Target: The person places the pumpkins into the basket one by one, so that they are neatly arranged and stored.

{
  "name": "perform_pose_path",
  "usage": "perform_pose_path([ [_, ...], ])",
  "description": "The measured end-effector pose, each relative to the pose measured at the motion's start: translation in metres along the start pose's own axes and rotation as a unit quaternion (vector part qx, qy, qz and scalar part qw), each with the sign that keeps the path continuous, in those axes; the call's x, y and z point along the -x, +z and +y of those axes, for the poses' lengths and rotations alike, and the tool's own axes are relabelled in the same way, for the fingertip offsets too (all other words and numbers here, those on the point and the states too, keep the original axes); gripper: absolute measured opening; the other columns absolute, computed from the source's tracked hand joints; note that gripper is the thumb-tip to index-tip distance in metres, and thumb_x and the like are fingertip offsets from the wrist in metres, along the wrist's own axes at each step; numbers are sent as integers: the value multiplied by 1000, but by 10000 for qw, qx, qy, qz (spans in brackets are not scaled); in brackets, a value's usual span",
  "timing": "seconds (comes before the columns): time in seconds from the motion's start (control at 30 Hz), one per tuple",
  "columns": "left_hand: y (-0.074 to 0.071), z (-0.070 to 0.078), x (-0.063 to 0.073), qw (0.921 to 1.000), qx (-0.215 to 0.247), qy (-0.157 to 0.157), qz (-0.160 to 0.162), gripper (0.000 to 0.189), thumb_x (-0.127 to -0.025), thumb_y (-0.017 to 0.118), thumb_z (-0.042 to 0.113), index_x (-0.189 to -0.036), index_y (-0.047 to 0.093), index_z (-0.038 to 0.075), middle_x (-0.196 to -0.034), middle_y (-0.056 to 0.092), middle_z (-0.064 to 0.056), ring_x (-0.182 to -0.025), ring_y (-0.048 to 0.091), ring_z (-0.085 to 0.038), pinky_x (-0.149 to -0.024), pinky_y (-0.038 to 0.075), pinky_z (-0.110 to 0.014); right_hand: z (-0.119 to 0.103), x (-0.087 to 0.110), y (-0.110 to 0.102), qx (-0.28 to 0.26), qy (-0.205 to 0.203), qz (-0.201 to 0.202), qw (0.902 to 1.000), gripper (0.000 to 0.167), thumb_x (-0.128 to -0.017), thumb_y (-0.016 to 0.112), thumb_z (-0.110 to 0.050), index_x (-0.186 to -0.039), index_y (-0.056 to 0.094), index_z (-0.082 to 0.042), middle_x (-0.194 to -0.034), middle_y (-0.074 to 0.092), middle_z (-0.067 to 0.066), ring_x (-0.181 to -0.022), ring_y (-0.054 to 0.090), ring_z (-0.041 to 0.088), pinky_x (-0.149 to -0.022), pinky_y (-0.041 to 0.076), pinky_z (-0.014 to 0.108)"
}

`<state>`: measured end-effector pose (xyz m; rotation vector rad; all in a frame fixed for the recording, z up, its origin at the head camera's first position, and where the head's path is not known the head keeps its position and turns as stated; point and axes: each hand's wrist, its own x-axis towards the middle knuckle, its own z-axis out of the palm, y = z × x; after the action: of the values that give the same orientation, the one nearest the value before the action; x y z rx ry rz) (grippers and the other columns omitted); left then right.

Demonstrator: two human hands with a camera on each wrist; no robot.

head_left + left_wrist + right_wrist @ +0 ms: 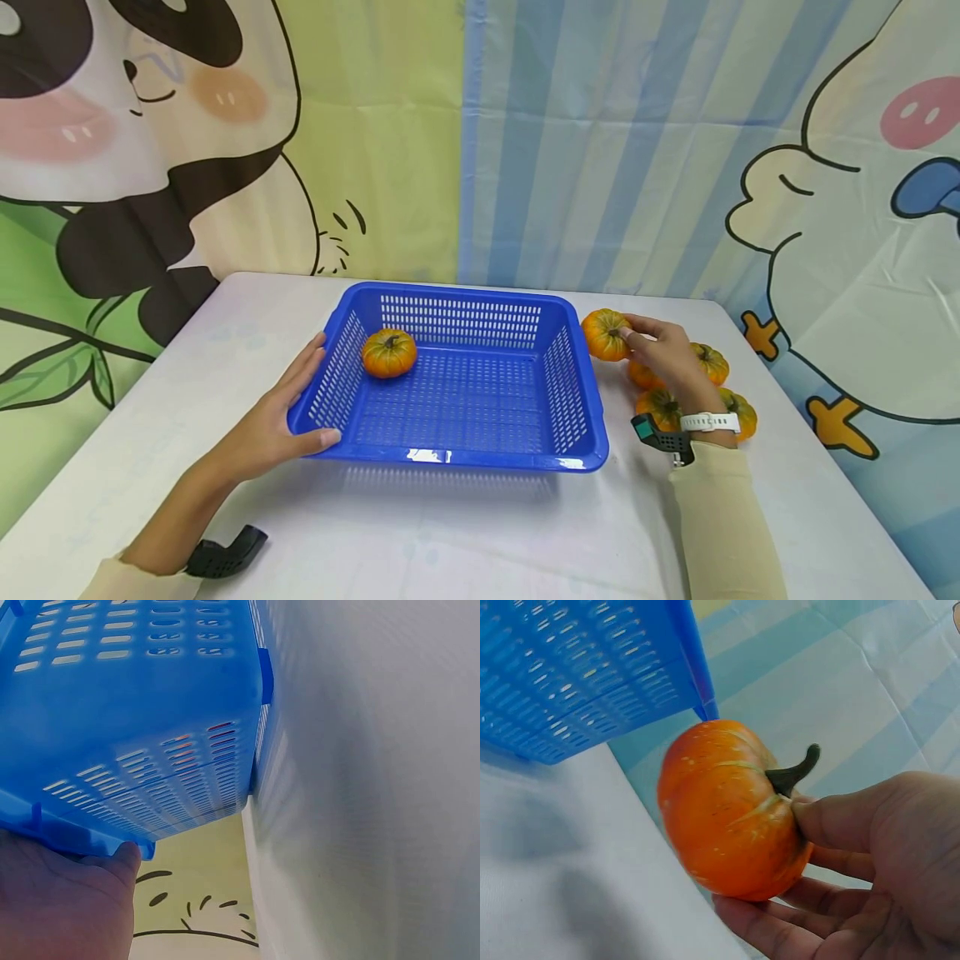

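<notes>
One ribbed orange-green pumpkin [603,335] is being pinched by the right hand's fingers [637,323] beside a blue slotted plastic basket [465,460], left hand [270,425] is resting wide-spread along its left rim, another pumpkin [389,354] is sitting inside, more pumpkins [660,408] are lying on the white surface [161,408].

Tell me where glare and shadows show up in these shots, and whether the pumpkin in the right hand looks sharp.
Head view: white glare on the near rim of the blue plastic basket, a soft shadow below it on the white tabletop; left wrist view: diffuse grey shading beside the basket; right wrist view: blurry shadows lower left, pumpkin fairly sharp.
</notes>
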<state>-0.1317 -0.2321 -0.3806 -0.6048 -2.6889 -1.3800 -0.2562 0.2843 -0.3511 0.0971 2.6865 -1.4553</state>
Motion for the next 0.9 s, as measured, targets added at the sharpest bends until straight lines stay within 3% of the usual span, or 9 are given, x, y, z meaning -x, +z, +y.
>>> perform_pose_path([
  [0.2, 0, 0, 0, 10000, 49, -32, 9, 103, -79, 76, 23, -157, 10, 15, -163, -1, 4, -146, 5, -37, -100, 23, -73, -11, 5, -1, -59, 47, 270, 9996, 60, -100, 51, -39, -149, 39, -5, -146, 42, 20, -121, 52, 37, -98, 46, 48],
  [0.47, 0, 1, 0, 10000, 25, -24, -15, 103, -79, 76, 24, -157, 9, 15, -163, -1, 5, -146, 7, -38, -99, 27, -71, -23, 13, 0, -299, 113, 332, 9989, 59, -101, 50, -37, -150, 37, -6, -145, 43, 20, -124, 50, 36, -100, 44, 48],
  [0.9, 1, 0, 0, 9999, 71, -78, 14, 103, -79, 76, 23, -158, 10, 17, -163, -1, 6, -146, 6, -36, -99, 26, -73, -35, 16, -5, -523, -397, 362, 9972, 58, -102, 49, -34, -149, 37, -4, -148, 41, 17, -124, 52, 33, -99, 45, 44],
])
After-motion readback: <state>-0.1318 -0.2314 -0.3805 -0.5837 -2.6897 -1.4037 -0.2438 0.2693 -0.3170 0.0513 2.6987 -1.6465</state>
